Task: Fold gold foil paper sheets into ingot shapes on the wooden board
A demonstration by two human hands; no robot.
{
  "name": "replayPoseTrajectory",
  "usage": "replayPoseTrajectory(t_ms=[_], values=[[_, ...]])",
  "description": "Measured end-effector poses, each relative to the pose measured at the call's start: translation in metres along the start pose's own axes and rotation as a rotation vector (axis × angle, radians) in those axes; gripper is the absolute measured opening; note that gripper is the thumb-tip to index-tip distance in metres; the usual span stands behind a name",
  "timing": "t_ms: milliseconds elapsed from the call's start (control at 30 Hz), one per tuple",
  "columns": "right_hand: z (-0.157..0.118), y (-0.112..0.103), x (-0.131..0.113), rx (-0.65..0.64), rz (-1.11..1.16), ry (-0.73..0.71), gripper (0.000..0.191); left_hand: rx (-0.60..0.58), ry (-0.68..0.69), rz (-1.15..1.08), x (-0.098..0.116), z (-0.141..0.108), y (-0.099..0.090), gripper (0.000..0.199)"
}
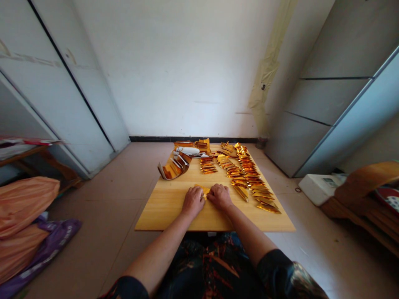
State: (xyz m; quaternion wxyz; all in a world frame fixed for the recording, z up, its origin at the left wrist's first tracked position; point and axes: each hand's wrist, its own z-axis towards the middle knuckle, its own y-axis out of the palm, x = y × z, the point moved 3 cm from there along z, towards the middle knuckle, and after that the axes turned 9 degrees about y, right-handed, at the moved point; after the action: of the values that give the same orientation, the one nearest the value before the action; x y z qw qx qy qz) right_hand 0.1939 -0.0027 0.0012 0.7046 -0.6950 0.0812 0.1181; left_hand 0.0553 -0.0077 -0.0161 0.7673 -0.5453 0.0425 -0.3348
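Fingers of the left hand and right hand curve down onto a small shiny gold foil piece on the pale wooden board, their grip unclear; hard pressing could crease it, and a slip could disturb the folded gold foil strips at two o'clock.

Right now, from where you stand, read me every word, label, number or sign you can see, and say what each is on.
Nothing can be read and quoted.
The small panel on the white box, at right: too small to read.
The papers on the shelf, at left: red marks, too blurred to read.
The gold foil pieces: no lettering visible.
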Motion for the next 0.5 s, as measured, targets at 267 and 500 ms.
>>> replayPoseTrajectory(t_ms=[267, 500], values=[[0.0000, 0.0042, 0.0056, 0.040, 0.064, 0.015, 0.012, -0.036, 0.077, -0.027, 0.0033, -0.0028, -0.0045, 0.022], [0.0005, 0.0036, 0.0096, 0.017, 0.088, -0.011, 0.017, -0.039, 0.071, -0.069, 0.0010, -0.0032, -0.0036, 0.023]])
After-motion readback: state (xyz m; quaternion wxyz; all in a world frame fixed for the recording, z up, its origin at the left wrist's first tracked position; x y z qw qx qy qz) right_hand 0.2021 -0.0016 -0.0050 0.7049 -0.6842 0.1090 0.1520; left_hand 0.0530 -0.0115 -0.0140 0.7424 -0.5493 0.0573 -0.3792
